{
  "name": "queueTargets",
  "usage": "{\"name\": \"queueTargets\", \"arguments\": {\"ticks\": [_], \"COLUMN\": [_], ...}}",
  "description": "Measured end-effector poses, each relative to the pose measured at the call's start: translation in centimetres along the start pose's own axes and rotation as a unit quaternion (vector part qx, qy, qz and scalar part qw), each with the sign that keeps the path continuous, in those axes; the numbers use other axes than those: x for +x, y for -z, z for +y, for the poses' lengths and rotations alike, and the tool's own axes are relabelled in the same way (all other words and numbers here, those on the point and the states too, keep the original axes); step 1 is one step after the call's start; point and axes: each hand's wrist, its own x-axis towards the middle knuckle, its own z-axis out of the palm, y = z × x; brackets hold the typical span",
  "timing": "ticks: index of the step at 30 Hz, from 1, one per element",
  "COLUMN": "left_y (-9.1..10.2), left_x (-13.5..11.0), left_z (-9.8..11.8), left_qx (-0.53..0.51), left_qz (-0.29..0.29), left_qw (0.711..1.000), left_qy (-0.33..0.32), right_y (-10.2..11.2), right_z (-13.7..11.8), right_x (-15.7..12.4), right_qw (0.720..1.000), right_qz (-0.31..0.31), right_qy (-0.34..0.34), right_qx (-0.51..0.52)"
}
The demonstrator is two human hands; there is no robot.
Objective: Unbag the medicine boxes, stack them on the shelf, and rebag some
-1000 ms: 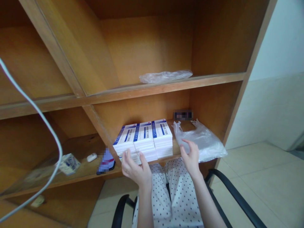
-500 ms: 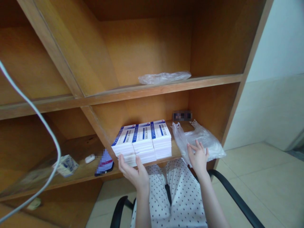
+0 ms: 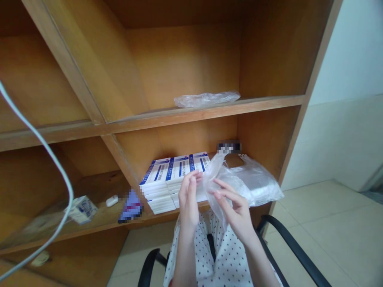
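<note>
My left hand (image 3: 189,197) and my right hand (image 3: 233,205) are raised together in front of the lower shelf (image 3: 182,212), both pinching a clear plastic bag (image 3: 218,175) lifted off a pile of clear bags (image 3: 259,181) on the shelf's right side. The bag hangs between my fingers and partly covers the stacks of white-and-blue boxes (image 3: 167,179) standing on the shelf behind my hands.
Another clear bag (image 3: 206,98) lies on the upper shelf. In the left compartment sit a small carton (image 3: 81,209), a white object (image 3: 111,200) and a blurred item. A white cable (image 3: 42,143) hangs at left. Black chair arms (image 3: 287,243) flank my dotted lap.
My right hand has lifted a bag off the pile and brought it left. My left hand left the box stacks and rose to meet it, closing on the bag.
</note>
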Motion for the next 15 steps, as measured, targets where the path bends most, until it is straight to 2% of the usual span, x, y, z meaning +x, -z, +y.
{"name": "queueTargets", "arguments": {"ticks": [3,5,8,11,13,15], "left_y": [-0.1,0.0,0.5,1.6,2.3,3.0], "left_x": [1.5,1.4,0.3,-0.8,-1.1,-1.0], "left_z": [1.4,1.8,1.5,0.9,0.8,0.9], "left_qx": [0.002,0.009,-0.005,-0.041,-0.077,-0.110], "left_qz": [-0.029,-0.026,0.047,0.139,0.169,0.172], "left_qw": [1.000,1.000,0.999,0.989,0.982,0.977], "left_qy": [-0.008,-0.016,-0.011,0.002,0.021,0.057], "right_y": [-0.8,-1.0,-0.8,-0.3,0.0,0.2], "right_z": [-0.7,-0.9,-1.0,-0.7,-0.2,0.4], "right_x": [-0.4,-0.5,-0.4,-0.3,-0.1,0.1], "right_qw": [0.998,0.995,0.993,0.996,0.997,0.992], "right_qz": [-0.058,-0.080,-0.094,-0.069,-0.035,-0.011], "right_qy": [0.021,0.039,0.057,0.047,0.044,0.057], "right_qx": [-0.023,-0.037,-0.050,-0.036,-0.056,-0.116]}}
